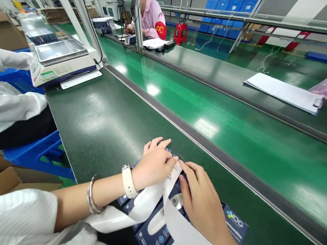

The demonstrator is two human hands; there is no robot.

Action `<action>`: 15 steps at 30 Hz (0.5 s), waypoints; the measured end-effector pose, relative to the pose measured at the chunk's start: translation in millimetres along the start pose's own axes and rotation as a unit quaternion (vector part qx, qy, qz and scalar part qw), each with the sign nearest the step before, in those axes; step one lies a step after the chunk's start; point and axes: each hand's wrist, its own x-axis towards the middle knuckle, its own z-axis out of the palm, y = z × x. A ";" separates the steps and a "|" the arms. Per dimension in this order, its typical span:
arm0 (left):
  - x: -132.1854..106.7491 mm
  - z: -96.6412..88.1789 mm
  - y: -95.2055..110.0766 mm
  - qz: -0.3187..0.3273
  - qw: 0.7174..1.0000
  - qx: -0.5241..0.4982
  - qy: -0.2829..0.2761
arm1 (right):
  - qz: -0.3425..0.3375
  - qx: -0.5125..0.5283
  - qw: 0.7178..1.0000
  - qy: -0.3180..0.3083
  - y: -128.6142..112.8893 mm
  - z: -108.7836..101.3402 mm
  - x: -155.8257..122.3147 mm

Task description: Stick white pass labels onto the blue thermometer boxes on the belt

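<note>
My left hand (154,164) and my right hand (199,199) meet over a row of dark blue product boxes (155,231) lying on the dark green bench at the bottom centre. A long white label strip (170,217) loops under my wrists and ends at my fingertips. My left hand pinches the strip's end, its fingers curled. The fingers of my right hand press down on the strip and on the top of a box. A white watch and a silver bangle sit on my left wrist.
A glossy green conveyor belt (239,127) runs diagonally past the bench. A weighing scale (60,57) stands at the far left. A clipboard with paper (285,93) lies across the belt. A person in white sits at my left, and another in pink sits at the far end.
</note>
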 end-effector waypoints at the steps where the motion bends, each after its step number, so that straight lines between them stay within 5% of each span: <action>1: 0.3 -0.6 -0.2 0.001 1.000 -0.010 0.004 | -0.003 -0.014 1.000 0.006 0.3 1.0 -0.9; 8: -13.1 -6.7 -4.1 -0.007 0.993 -0.105 0.045 | -0.010 -0.124 0.992 -0.008 -0.1 -3.9 1.0; 15: -27.4 -11.7 -9.6 0.007 0.979 -0.188 0.072 | 0.032 -0.036 0.992 -0.119 13.5 -10.6 34.9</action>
